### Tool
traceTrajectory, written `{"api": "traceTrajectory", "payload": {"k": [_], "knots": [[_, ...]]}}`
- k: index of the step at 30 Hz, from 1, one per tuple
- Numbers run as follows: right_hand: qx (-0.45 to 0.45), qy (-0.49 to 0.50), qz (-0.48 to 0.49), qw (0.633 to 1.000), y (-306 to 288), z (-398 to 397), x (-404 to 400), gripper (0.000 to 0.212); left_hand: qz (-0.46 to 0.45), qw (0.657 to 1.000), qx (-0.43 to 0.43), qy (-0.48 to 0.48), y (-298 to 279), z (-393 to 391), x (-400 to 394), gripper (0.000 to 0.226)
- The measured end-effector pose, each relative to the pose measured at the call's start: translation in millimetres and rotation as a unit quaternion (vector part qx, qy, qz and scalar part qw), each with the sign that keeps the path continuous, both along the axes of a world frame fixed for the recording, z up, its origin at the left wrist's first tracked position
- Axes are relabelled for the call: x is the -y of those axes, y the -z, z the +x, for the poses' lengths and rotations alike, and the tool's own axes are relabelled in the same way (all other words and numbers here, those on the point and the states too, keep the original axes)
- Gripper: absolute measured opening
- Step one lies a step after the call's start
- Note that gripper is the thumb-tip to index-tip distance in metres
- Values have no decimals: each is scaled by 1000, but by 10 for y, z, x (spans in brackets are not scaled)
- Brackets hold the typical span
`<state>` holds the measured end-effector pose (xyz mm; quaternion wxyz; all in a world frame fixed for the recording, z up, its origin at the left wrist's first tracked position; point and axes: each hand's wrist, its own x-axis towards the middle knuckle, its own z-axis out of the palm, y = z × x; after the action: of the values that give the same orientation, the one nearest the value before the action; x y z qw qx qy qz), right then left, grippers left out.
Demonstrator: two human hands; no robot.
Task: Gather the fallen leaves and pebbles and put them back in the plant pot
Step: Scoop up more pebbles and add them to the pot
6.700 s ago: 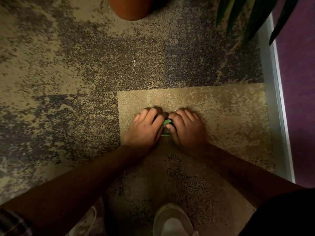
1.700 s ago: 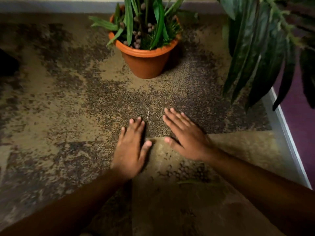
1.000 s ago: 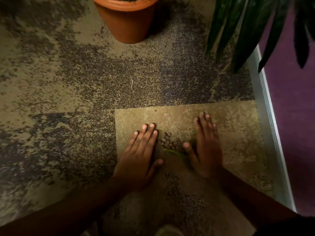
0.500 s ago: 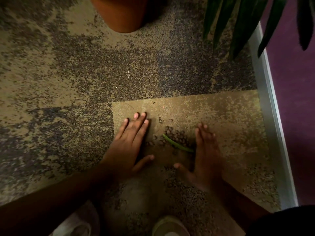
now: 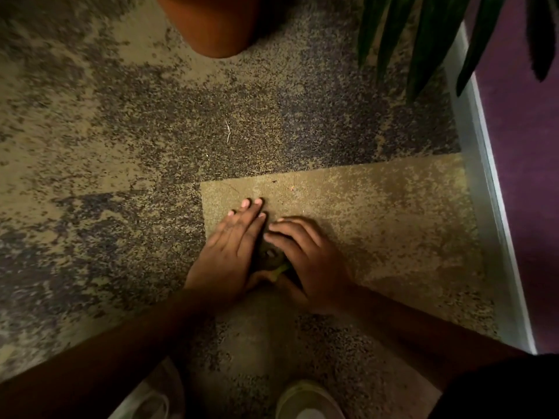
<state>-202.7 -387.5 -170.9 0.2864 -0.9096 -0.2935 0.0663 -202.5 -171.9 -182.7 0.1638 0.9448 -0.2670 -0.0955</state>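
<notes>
— What's different from half a second back?

— We had both hands flat and apart on the tan carpet tile [image 5: 378, 207], with the little heap of pebbles and one green leaf lying bare between them. Now the left hand [image 5: 227, 252] and right hand [image 5: 308, 261] have swept inward until they nearly meet, so the heap is penned in rather than spread.

— And how do the hands sit?

— The left stays flat, fingers [image 5: 248, 213] straight and pressed to the carpet like a wall. The right is cupped, fingers [image 5: 287, 234] curled over the pile. Neither pinches anything yet, as far as we can tell (the gap is dark, so we won't swear to it).

— Where's the stuff itself?

— In the narrow slot between the two palms: a few pebbles [image 5: 270, 254] show in the shadow, and the pale end of the leaf [image 5: 279, 270] pokes out by the right thumb. Still on the floor, we judge, not lifted.

— And the pot?

— The terracotta plant pot [image 5: 214, 28] stands well apart, at the top of the view, only its lower wall showing. So we reckon the gathering is almost done; the scoop and the carry remain.
</notes>
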Motion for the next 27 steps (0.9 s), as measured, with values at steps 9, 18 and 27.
{"api": "traceTrajectory", "payload": {"k": [9,18,27], "knots": [[77,-103,-90,988,58,-10,27,50,60,990,16,124,-30,143,-225,110],[135,-56,-58,988,134,2,23,16,74,991,21,113,-43,122,-247,99],[196,-33,-36,979,74,561,392,29,70,994,18,87,-53,94,-217,96]]}}
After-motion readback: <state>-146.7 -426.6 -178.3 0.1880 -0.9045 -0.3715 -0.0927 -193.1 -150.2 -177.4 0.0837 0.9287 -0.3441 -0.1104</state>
